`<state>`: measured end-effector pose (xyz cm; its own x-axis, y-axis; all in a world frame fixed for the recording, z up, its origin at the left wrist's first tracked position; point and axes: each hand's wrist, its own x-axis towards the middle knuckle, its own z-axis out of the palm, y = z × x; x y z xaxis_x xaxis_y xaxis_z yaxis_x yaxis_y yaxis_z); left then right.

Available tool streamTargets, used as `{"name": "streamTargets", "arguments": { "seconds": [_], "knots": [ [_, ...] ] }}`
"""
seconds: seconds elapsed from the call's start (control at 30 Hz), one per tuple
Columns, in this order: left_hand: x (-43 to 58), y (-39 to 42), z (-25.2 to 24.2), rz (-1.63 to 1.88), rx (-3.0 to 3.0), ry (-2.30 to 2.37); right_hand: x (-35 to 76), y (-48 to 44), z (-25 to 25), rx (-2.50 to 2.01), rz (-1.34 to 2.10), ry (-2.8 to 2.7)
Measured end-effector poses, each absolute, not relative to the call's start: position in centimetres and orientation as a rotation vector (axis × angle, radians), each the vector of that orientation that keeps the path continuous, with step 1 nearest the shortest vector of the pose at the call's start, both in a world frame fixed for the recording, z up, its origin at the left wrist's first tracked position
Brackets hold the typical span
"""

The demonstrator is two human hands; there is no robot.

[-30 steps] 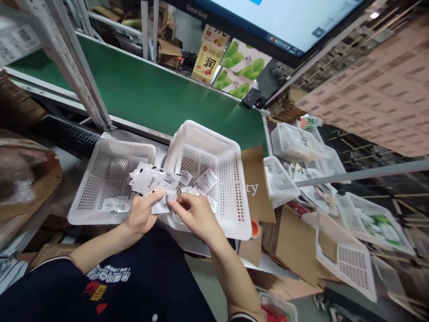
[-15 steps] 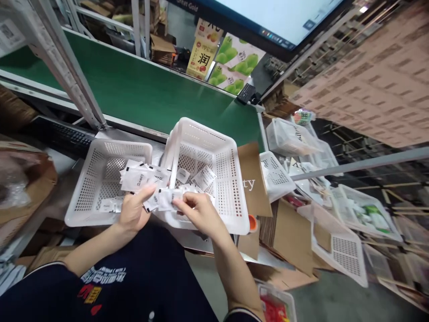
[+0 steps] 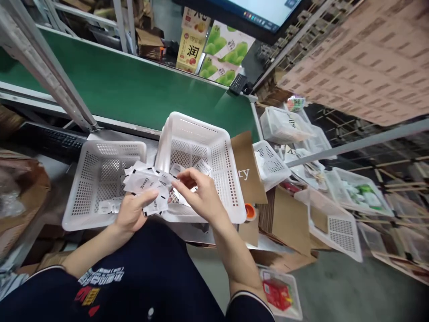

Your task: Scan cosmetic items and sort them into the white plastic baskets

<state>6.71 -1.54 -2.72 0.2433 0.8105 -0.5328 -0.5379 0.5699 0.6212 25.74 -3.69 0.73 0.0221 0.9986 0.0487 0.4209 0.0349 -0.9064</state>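
My left hand point(image 3: 134, 209) is closed around a fanned-out bunch of small white sachets point(image 3: 139, 182) with black print, its thumb on top. My right hand point(image 3: 199, 194) is at the right side of the fan, with thumb and forefinger pinched at the edge of one sachet point(image 3: 163, 178). Below the right hand stands a white perforated plastic basket point(image 3: 226, 156) with more printed sachets inside, partly hidden by the hand. To the left, a second white basket point(image 3: 80, 188) holds a few sachets point(image 3: 109, 206) near its front.
A green conveyor belt point(image 3: 117, 85) runs behind the baskets, with a monitor point(image 3: 258, 20) above. At the left lies a black keyboard point(image 3: 50, 141). A cardboard piece point(image 3: 246, 165) and an orange-ringed tape roll point(image 3: 248, 211) are close on the right, before more white baskets point(image 3: 273, 172).
My right hand has moved from a sachet low in front of the bunch up to the fan's right edge. The sachets in my left hand are spread wider. The view has shifted slightly.
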Motion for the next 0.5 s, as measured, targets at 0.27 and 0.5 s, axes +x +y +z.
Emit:
{"name": "streamTargets", "arguments": {
  "seconds": [0.27, 0.5],
  "knots": [
    [5.4, -2.0, -4.1, 0.839, 0.457, 0.874, 26.2, -3.1, -0.4, -1.322, 1.131, -1.381],
    [5.4, -1.9, -3.4, 0.844, 0.437, 0.819, 31.2, -3.6, -1.3, -1.785, 0.74, -1.465]
  ]
}}
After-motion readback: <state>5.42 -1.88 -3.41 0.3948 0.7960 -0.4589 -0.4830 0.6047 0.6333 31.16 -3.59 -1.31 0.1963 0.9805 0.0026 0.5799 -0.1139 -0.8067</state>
